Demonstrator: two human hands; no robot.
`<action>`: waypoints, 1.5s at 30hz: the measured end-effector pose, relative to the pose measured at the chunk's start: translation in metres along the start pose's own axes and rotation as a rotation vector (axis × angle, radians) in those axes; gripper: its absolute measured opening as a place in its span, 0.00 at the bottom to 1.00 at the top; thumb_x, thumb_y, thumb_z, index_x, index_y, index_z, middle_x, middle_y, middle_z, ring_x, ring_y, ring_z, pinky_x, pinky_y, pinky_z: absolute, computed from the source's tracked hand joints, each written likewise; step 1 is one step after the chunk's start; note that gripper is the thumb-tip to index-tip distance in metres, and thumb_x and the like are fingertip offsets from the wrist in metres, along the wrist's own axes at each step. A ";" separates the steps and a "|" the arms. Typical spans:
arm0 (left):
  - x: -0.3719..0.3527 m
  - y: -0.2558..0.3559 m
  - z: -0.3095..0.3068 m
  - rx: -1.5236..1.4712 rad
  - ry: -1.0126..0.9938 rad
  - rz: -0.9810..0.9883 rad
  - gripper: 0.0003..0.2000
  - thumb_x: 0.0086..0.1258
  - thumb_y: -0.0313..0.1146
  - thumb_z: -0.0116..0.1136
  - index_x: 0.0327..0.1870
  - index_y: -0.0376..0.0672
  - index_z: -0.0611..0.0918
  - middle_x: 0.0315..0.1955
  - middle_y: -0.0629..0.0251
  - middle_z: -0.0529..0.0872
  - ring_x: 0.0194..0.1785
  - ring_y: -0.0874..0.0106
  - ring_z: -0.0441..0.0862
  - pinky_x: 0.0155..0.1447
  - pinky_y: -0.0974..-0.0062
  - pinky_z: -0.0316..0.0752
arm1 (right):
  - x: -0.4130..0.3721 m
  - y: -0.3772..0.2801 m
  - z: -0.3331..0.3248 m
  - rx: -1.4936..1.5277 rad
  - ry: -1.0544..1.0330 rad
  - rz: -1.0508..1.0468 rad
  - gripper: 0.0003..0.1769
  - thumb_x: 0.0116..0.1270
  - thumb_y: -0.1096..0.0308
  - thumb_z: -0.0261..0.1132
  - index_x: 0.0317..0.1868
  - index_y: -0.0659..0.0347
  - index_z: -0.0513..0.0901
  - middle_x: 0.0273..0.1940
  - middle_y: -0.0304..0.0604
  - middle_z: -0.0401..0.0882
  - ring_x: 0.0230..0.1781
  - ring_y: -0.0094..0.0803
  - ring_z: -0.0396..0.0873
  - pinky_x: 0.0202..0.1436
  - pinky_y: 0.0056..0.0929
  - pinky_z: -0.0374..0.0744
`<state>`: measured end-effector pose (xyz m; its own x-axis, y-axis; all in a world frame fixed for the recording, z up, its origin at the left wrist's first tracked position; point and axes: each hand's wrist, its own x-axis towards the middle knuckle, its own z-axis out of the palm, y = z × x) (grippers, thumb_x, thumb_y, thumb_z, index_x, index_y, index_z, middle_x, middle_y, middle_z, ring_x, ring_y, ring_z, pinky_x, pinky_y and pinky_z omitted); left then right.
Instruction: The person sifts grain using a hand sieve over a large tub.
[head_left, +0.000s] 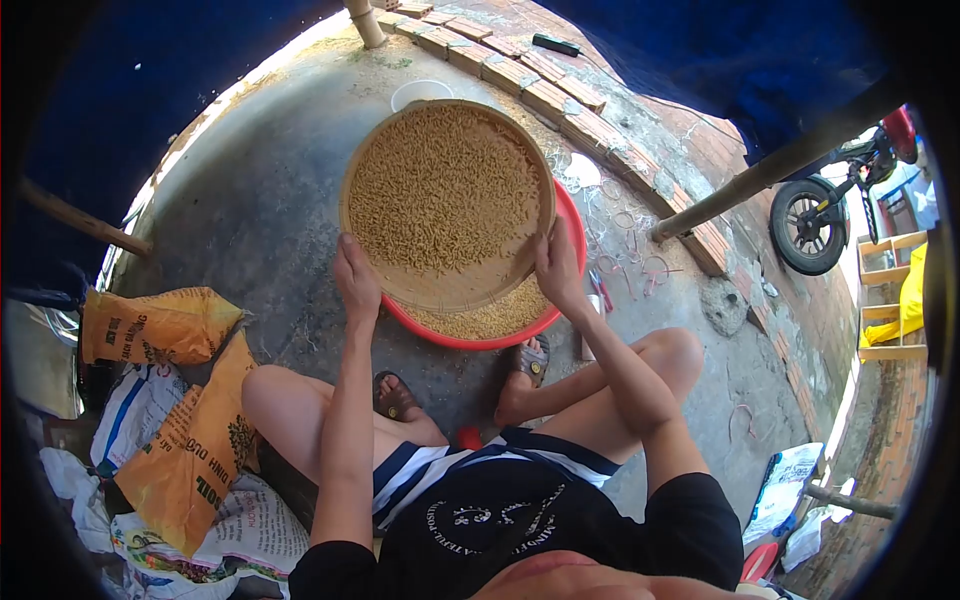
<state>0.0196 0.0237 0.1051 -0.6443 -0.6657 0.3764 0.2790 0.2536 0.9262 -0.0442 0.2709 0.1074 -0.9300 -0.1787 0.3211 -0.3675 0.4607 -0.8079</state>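
1. Both hands are clasping the near rim of the bamboo tray (pixel 455 295). Our left hand (pixel 355 282) and our right hand (pixel 557 268) are each closing their fingers over the edge, one at either side, and are holding nothing else.
2. Concrete floor (pixel 250 210): it is lying bare around us. We are judging that any grain thrown past the basin is going to land in grit and be hard to recover.
3. Red basin (pixel 480 343): it is sitting on the floor just beyond our feet, directly under the tray, and is showing only at the near and right sides. The tray is overhanging it at the far left, so we are expecting spill there if the tray tips away from us.
4. Tray: we are holding it above the basin, roughly level, gripped along one side only. A slackening wrist is looking like the likeliest cause of a sudden tilt.
5. Orange sacks (pixel 195 440): they are lying beside our left knee, well apart from the basin.
6. White bowl (pixel 420 92): it is standing just past the tray's far rim, where a forward thrust could be striking it.
7. Rice grain (pixel 445 190): it is covering most of the tray, leaving the near edge bare. A jolt could be sending it over the low rim.
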 end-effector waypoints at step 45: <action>-0.042 -0.131 -0.017 0.575 -0.237 -0.562 0.25 0.68 0.45 0.31 0.40 0.27 0.74 0.28 0.50 0.78 0.35 0.64 0.75 0.42 0.71 0.66 | -0.027 0.073 0.040 0.000 -0.342 0.601 0.11 0.61 0.67 0.47 0.38 0.69 0.66 0.24 0.53 0.72 0.20 0.35 0.74 0.21 0.30 0.72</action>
<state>0.0219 0.0063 -0.0318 -0.7297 -0.6508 -0.2097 -0.4935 0.2889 0.8204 -0.0464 0.2743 0.0205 -0.9212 -0.1566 -0.3563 0.2121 0.5656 -0.7970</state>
